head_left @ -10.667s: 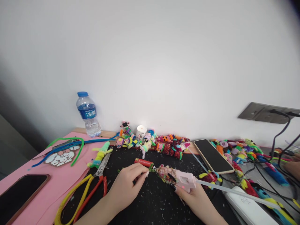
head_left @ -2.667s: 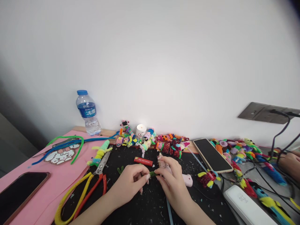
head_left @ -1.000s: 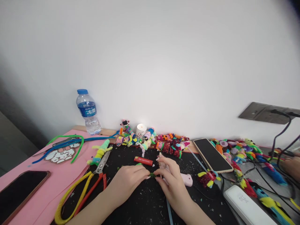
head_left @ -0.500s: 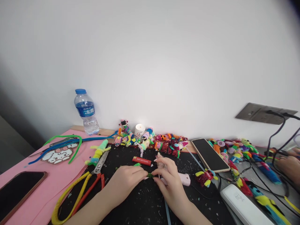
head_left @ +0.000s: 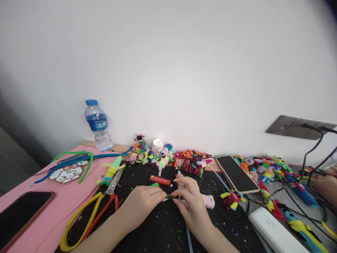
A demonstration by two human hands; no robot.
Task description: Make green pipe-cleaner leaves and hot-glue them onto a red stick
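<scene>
Above the black mat [head_left: 158,232], my left hand [head_left: 146,202] and my right hand [head_left: 191,198] meet fingertip to fingertip. Between them they pinch a short dark green piece of pipe cleaner [head_left: 170,197], mostly covered by the fingers. A pale pink tool [head_left: 207,201] lies under my right hand, its middle hidden. Just beyond the fingers is a small red bar with white print [head_left: 160,181]. A bit of bright green fuzz [head_left: 155,185] shows behind my left hand. Scissors with red and yellow handles [head_left: 112,186] lie left of my left forearm.
Pipe-cleaner figures [head_left: 189,163] and a white candle [head_left: 158,146] line the wall. A water bottle [head_left: 97,123] stands on the left by pink paper [head_left: 65,211]. Phones [head_left: 237,174], a white power bank [head_left: 275,230] and cables lie right, near another person's hand [head_left: 325,188].
My hands keep the same pinch on the green piece. The whole view has shifted very slightly.
</scene>
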